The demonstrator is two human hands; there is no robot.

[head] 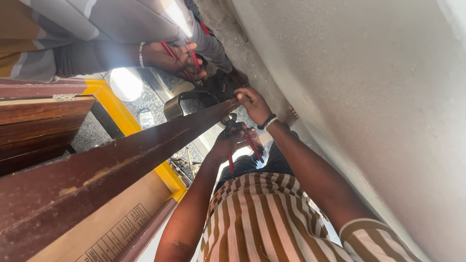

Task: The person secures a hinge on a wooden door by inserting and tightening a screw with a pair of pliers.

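My left hand [227,143] is shut around red-handled pincers [248,143], whose dark metal jaws sit against the far end of a long dark brown wooden door edge [121,165]. My right hand [253,105], with a beaded bracelet at the wrist, rests its fingers on that same far end, just above the jaws. My brown and white striped shirt fills the bottom of the view. Another person's hand [171,59] at the top holds red-handled pliers [194,57] close to the wood's end.
A pale rough wall [378,97] fills the right side. A yellow frame [116,109] and stacked brown boards [39,126] lie at the left. A curved metal strap [175,104] sits near the wood's tip. Cardboard with a printed table [116,233] is at the bottom left.
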